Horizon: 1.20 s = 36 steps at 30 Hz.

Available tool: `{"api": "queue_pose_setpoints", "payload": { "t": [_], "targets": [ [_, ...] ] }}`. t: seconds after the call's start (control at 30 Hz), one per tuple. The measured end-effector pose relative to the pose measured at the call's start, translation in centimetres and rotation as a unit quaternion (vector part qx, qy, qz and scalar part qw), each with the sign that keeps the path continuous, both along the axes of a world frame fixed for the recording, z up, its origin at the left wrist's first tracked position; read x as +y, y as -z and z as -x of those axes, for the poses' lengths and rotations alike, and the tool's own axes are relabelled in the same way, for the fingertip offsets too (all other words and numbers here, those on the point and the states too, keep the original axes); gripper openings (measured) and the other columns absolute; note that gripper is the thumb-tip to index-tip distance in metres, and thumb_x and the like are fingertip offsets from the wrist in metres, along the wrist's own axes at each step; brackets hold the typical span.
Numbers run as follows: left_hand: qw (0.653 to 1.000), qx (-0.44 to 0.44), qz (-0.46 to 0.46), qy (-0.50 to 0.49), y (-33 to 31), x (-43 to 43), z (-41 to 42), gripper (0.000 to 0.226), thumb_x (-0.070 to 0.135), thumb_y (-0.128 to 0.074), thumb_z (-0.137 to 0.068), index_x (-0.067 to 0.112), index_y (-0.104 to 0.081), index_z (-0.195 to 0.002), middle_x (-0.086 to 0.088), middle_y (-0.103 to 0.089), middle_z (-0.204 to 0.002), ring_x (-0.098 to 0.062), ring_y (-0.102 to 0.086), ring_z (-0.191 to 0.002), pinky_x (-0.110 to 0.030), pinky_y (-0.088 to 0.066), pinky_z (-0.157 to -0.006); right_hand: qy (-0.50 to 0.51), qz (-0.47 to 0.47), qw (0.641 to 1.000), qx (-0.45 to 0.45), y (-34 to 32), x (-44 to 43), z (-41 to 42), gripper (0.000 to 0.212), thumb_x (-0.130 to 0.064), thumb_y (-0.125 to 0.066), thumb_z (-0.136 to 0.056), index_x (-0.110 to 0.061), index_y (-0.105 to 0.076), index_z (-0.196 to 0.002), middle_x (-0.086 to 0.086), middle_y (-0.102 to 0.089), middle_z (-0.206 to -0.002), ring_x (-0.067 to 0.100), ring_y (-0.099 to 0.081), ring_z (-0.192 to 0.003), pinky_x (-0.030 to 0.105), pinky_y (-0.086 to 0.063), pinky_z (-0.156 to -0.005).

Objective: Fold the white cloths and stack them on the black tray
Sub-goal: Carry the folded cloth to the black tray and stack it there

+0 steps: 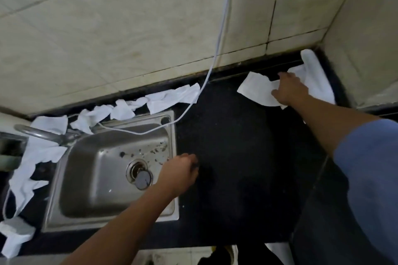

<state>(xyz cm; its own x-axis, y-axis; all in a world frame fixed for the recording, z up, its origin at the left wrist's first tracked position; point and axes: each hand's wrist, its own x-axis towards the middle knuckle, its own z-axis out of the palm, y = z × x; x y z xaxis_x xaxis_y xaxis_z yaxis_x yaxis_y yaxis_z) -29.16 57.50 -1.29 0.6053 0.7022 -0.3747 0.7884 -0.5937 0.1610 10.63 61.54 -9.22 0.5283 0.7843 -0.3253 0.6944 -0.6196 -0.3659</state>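
Note:
A large round black tray (pixel 232 135) lies on the dark counter right of the sink, hard to tell from the counter top. My left hand (pixel 182 171) is at the tray's left rim, fingers curled over the edge. My right hand (pixel 289 89) reaches to the back right and rests with spread fingers on a flat white cloth (pixel 255 90). Another white cloth (pixel 313 71) lies bunched in the back right corner, just beyond that hand. Several crumpled white cloths (pixel 170 98) trail along the wall behind the sink and down its left side (pixel 35 157).
A steel sink (pixel 103 178) with a faucet (pixel 43 133) fills the left half. A white cable (pixel 224 28) hangs from the wall and loops over the sink's back rim. Tiled walls close the back and right. A folded white piece (pixel 15 233) sits at the bottom left.

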Motion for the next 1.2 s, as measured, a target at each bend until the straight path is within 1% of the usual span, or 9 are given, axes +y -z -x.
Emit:
{"api": "queue_pose_setpoints", "payload": {
  "t": [0.07, 0.13, 0.27, 0.47, 0.63, 0.73, 0.9, 1.0, 1.2],
  "targets": [
    [1.000, 0.004, 0.008, -0.003, 0.5, 0.3, -0.1, 0.023, 0.032, -0.049, -0.092, 0.021, -0.058, -0.109, -0.003, -0.061, -0.103, -0.023, -0.061, -0.094, -0.031, -0.047, -0.073, -0.013, 0.017, 0.999, 0.030, 1.2, 0.4, 0.0, 0.077, -0.029, -0.061, -0.090, -0.014, -0.017, -0.152, 0.020, -0.035, -0.148, 0.038, -0.043, -0.128, 0.045, -0.040, -0.101],
    [1.000, 0.005, 0.024, -0.007, 1.0, 0.6, -0.4, 0.023, 0.032, -0.050, -0.092, 0.020, -0.058, -0.110, -0.003, -0.061, -0.103, -0.024, -0.061, -0.094, -0.034, -0.049, -0.076, -0.034, 0.026, 0.998, 0.050, 2.3, 0.0, 0.1, 0.061, -0.026, -0.058, -0.092, -0.012, -0.031, -0.146, 0.020, -0.047, -0.139, 0.036, -0.050, -0.120, 0.040, -0.042, -0.096],
    [0.999, -0.004, 0.036, -0.002, 2.0, 1.2, -1.1, 0.022, 0.031, -0.050, -0.091, 0.020, -0.059, -0.108, -0.003, -0.061, -0.103, -0.024, -0.060, -0.094, -0.037, -0.051, -0.078, -0.049, -0.071, 0.996, 0.027, 2.6, -2.0, 2.3, 0.026, -0.027, -0.050, -0.097, -0.006, -0.065, -0.096, 0.019, -0.060, -0.104, 0.036, -0.059, -0.094, 0.034, -0.042, -0.073],
    [0.998, -0.033, 0.056, 0.013, 3.3, 3.3, -1.5, 0.018, 0.029, -0.055, -0.087, 0.019, -0.062, -0.100, -0.002, -0.065, -0.097, -0.023, -0.062, -0.090, -0.036, -0.051, -0.073, -0.142, -0.244, 0.948, -0.144, -0.8, -8.0, 10.1, 0.036, -0.038, -0.042, -0.096, -0.020, -0.066, -0.114, 0.008, -0.058, -0.090, 0.027, -0.059, -0.061, 0.030, -0.044, -0.046],
    [0.996, -0.031, 0.082, 0.012, 4.8, 4.7, -1.0, 0.017, 0.028, -0.057, -0.087, 0.019, -0.063, -0.101, -0.001, -0.069, -0.096, -0.022, -0.064, -0.092, -0.033, -0.051, -0.075, -0.215, -0.187, 0.948, -0.145, -0.1, -15.3, 17.1, 0.035, -0.042, -0.041, -0.087, -0.034, -0.073, -0.100, -0.008, -0.059, -0.075, 0.010, -0.056, -0.051, 0.022, -0.031, -0.037],
    [0.994, -0.030, 0.108, 0.005, 6.1, 4.3, -0.4, 0.017, 0.027, -0.059, -0.087, 0.018, -0.065, -0.100, -0.002, -0.069, -0.095, -0.022, -0.064, -0.092, -0.033, -0.051, -0.078, -0.226, -0.100, 0.966, -0.080, 2.3, -19.2, 20.4, 0.035, -0.043, -0.038, -0.086, -0.035, -0.072, -0.095, -0.009, -0.058, -0.074, 0.011, -0.060, -0.053, 0.022, -0.037, -0.038],
    [0.986, -0.032, 0.165, -0.006, 7.9, 2.3, 0.2, 0.017, 0.028, -0.060, -0.087, 0.018, -0.065, -0.099, -0.001, -0.069, -0.089, -0.018, -0.064, -0.083, -0.033, -0.053, -0.076, -0.212, 0.048, 0.973, 0.073, 3.3, -22.7, 24.1, 0.064, -0.053, -0.013, -0.088, -0.029, -0.047, -0.136, 0.004, -0.056, -0.114, 0.029, -0.061, -0.094, 0.040, -0.051, -0.075],
    [0.985, -0.045, 0.168, 0.013, 8.6, 0.7, 0.0, 0.017, 0.028, -0.058, -0.088, 0.017, -0.062, -0.101, -0.001, -0.064, -0.093, -0.019, -0.062, -0.086, -0.033, -0.051, -0.074, -0.186, 0.062, 0.975, 0.105, 1.8, -22.5, 23.7, 0.051, -0.057, -0.034, -0.094, -0.032, -0.048, -0.136, -0.004, -0.054, -0.121, 0.020, -0.059, -0.104, 0.033, -0.048, -0.085],
    [0.982, -0.019, 0.068, 0.176, 9.5, -0.8, -0.7, 0.030, 0.020, -0.054, -0.088, 0.014, -0.055, -0.118, -0.006, -0.046, -0.120, -0.023, -0.046, -0.107, -0.034, -0.049, -0.076, -0.022, -0.013, 1.000, 0.005, -0.5, -19.0, 17.4, 0.032, -0.040, -0.056, -0.092, -0.026, -0.062, -0.120, -0.004, -0.057, -0.115, 0.017, -0.059, -0.101, 0.029, -0.046, -0.080]
  ]
}}
